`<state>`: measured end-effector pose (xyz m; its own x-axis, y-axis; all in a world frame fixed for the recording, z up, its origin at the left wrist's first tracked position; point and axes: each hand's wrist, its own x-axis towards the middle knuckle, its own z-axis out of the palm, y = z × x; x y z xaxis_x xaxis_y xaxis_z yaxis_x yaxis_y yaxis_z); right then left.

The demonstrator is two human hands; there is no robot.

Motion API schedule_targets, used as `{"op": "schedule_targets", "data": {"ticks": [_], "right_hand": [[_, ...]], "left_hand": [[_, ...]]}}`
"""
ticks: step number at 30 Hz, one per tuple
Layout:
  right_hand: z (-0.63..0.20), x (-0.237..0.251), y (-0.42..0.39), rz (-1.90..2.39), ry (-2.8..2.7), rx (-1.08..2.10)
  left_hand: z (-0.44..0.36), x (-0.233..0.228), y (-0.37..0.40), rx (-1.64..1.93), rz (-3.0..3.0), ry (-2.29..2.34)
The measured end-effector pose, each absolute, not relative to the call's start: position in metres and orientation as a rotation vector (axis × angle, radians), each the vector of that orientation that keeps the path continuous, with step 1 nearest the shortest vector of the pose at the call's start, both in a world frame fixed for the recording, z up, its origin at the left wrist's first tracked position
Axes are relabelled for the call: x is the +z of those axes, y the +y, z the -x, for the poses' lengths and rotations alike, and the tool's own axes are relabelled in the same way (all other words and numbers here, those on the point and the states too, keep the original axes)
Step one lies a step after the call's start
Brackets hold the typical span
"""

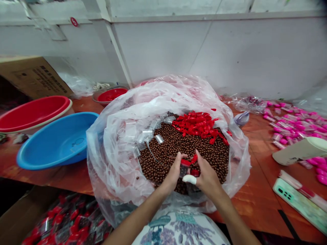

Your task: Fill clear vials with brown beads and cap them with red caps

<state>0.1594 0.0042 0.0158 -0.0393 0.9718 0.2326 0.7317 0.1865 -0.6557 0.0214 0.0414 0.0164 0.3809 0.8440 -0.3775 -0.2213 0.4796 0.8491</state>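
Note:
My left hand [172,175] is closed around a small clear plastic container [183,169] with a red top. In my right hand [207,175] a red plastic piece [194,159] is pinched by the fingers, close beside the container. Another round red part [195,172] shows under that hand, and white wrapping [189,179] covers its thumb. Both hands are over a heap of small brown balls [166,149] in a large translucent plastic bag [112,136]. On the heap lie a pile of red plastic pieces [195,123] and, to the left, several empty clear containers [146,133].
A blue basin [58,143] and a red basin [33,110] stand on the left. Below is a box of red-topped filled containers [68,221]. At right lie pink-capped containers [298,124], a pale cup [298,151] and a phone [298,200].

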Motion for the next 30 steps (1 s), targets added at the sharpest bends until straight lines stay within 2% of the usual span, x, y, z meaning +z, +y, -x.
{"op": "schedule_targets", "data": {"ticks": [5,9,16,21,25,30], "right_hand": [[-0.147,0.014,0.002,1.504,-2.046,0.261],[-0.145,0.013,0.001,1.524,-2.082,0.106],[-0.146,0.012,0.007,1.411,-2.215,0.046],[-0.169,0.022,0.010,1.549,-2.234,0.183],[-0.205,0.020,0.017,1.622,-2.310,0.206],[-0.214,0.008,0.066,1.614,-2.240,0.091]], "left_hand": [[-0.024,0.015,0.041,0.690,-0.787,0.881],[-0.023,0.012,0.042,0.885,-0.886,0.917],[-0.020,0.003,0.033,0.933,-1.007,0.983],[0.005,0.018,0.063,0.788,-1.427,1.056],[0.045,0.020,0.120,0.853,-1.876,1.541],[0.069,0.005,0.170,0.450,-2.398,1.450]]}}
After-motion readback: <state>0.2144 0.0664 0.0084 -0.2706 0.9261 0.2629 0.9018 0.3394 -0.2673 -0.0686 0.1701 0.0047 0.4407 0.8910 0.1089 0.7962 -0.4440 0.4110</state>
